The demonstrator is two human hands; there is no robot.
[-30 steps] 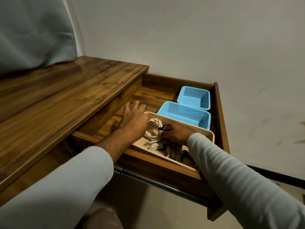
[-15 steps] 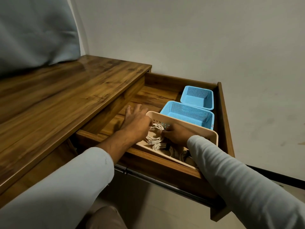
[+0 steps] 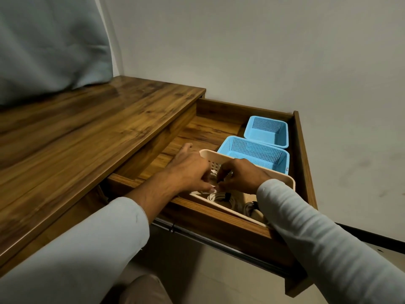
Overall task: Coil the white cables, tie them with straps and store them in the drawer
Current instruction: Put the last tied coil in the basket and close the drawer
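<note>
The white cables (image 3: 215, 197) lie rolled up in a beige basket (image 3: 290, 183) at the front of the open drawer (image 3: 219, 228). Black straps (image 3: 228, 195) go round the rolls. Both hands are down in this basket, close together, with their fingertips almost touching over the cables. The left hand (image 3: 189, 172) and the right hand (image 3: 243, 176) have bent fingers, but it is hard to tell if they hold a cable or just touch it. Behind the beige basket sits a blue basket (image 3: 254, 153) with nothing to see in it. Another blue basket (image 3: 267, 131) sits behind that one. The drawer sticks out from a brown wooden desk (image 3: 87, 139).
</note>
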